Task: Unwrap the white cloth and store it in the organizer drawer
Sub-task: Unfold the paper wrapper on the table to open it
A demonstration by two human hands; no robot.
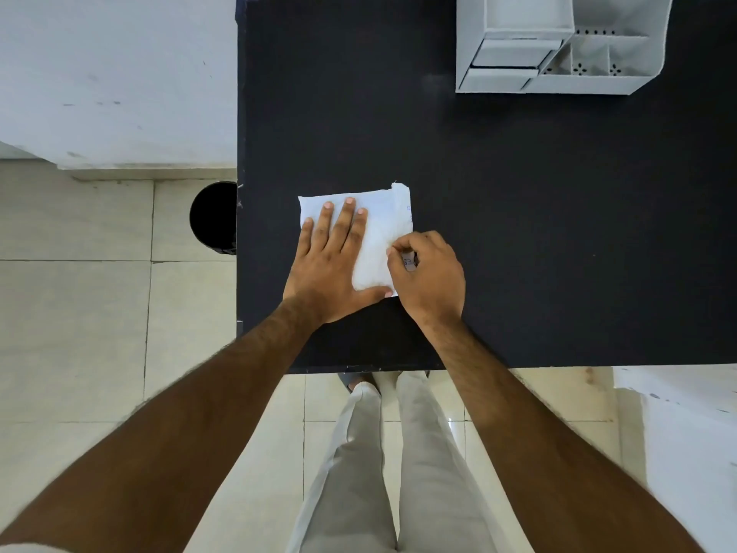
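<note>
A white cloth in a clear wrapper [383,229] lies flat on the black table [518,213], near its left front part. My left hand [331,261] rests flat on the packet's left half, fingers spread, pressing it down. My right hand [428,273] is curled at the packet's right edge, thumb and fingers pinching the wrapper there. The grey organizer [558,45] stands at the far right of the table, with its two drawers [506,63] facing me; the lower one looks slightly pulled out.
A black round bin [213,217] stands on the tiled floor just left of the table. A white wall ledge runs at the upper left. A white surface [686,433] lies at the lower right. My legs are below the table's front edge.
</note>
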